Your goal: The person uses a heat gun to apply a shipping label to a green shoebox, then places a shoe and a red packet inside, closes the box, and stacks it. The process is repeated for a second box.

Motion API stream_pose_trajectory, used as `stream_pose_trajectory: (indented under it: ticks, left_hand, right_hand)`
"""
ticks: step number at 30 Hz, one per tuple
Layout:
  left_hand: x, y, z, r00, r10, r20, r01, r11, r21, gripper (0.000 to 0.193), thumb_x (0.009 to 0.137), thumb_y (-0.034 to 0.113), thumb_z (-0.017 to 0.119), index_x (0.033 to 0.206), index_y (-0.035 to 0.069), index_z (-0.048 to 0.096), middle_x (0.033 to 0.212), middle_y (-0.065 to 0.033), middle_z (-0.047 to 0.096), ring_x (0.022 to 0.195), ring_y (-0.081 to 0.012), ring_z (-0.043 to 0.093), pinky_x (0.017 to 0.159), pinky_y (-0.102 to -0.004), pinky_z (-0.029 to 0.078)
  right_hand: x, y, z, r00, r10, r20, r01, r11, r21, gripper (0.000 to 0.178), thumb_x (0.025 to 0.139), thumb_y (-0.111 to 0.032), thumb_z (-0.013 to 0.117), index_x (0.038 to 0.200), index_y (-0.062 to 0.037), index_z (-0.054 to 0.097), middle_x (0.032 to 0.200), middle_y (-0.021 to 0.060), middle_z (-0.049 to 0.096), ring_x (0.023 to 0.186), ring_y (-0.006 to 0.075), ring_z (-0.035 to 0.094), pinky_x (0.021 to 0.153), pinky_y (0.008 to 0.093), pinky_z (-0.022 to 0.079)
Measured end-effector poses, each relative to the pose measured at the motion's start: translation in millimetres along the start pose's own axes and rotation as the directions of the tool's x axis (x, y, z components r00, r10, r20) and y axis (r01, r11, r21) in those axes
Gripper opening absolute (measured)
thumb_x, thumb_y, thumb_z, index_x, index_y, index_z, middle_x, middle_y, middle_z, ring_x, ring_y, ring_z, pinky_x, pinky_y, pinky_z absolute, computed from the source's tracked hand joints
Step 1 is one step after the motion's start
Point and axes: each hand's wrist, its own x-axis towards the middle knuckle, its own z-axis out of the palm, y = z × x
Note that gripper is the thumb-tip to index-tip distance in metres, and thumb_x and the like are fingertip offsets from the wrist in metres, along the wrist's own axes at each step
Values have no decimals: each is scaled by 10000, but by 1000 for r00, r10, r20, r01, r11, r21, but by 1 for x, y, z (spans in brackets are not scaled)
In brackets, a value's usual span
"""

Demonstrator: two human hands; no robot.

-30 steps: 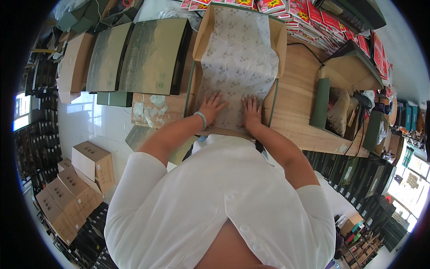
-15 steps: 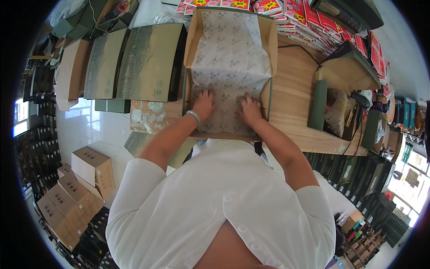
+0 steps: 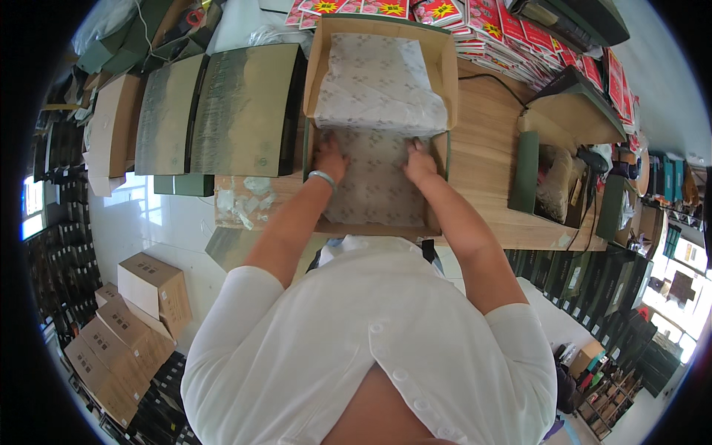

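Note:
An open shoebox-like carton (image 3: pixel 443 167) lies before me, its lid (image 3: pixel 312 74) tipped back on the far side. Thin patterned tissue paper (image 3: pixel 374 174) lines the bottom and runs up over the inside of the lid. My left hand (image 3: pixel 331 159) reaches into the box along the left wall, fingers stretched out on the paper's edge. On the opposite side my right hand (image 3: pixel 420 162) rests by the right wall, its fingers apart and touching the paper. The far fingertips are close to the fold below the lid, and partly shaded.
Two large olive boxes (image 3: pixel 245 111) stand left of the carton. Many red packets (image 3: pixel 512 44) are piled behind. To the right, an open green box (image 3: pixel 526 174) holds a bag and tools, with a black cable (image 3: pixel 493 76) nearby. Brown cartons (image 3: pixel 152 282) stand on the floor.
Both hands have moved farther into the box and outward toward its side walls. The tissue paper now lies flatter on the bottom, with a sharper fold below the lid.

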Motion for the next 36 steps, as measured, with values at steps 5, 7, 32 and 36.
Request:
stream_pose_trajectory:
  ticks: [5, 7, 32, 36]
  left_hand:
    - [-20, -29, 34, 940, 341, 26, -288, 749, 597, 1125, 813, 457, 745, 1564, 152, -35, 1549, -260, 142, 1386, -489, 215, 1112, -559, 254]
    - [-40, -25, 17, 945, 266, 193, -328, 763, 557, 1278, 701, 515, 811, 1562, 173, -70, 1582, -241, 41, 1429, -481, 86, 1149, -553, 147]
    - [-131, -27, 36, 784, -22, -621, 92, 992, 81, 788, 916, 292, 639, 1506, 9, 201, 1450, -261, 392, 1240, -402, 499, 1004, -450, 458]
    - [-127, -2, 45, 792, -27, -609, 103, 990, 91, 717, 928, 229, 593, 1496, 5, 217, 1418, -261, 428, 1236, -402, 502, 983, -464, 474]
  right_hand:
    - [-47, -7, 32, 985, 72, 156, -16, 942, -335, 1086, 778, -299, 773, 1562, -131, 40, 1600, 243, -17, 1451, 436, 120, 1178, 517, 129]
    - [-63, 0, 48, 990, 58, 127, -2, 914, -406, 1124, 757, -335, 788, 1563, -131, 31, 1598, 252, -31, 1461, 440, 85, 1192, 505, 64]
    - [-230, 406, -172, 783, 578, -232, -550, 816, 177, 1268, 565, -536, 876, 1531, -90, 186, 1589, 152, 215, 1485, 354, 118, 1174, 560, 159]
    - [-204, 418, -156, 836, 486, -254, -463, 874, 148, 966, 577, -492, 876, 1341, -70, 464, 1355, 143, 517, 1352, 326, 396, 1124, 509, 275]
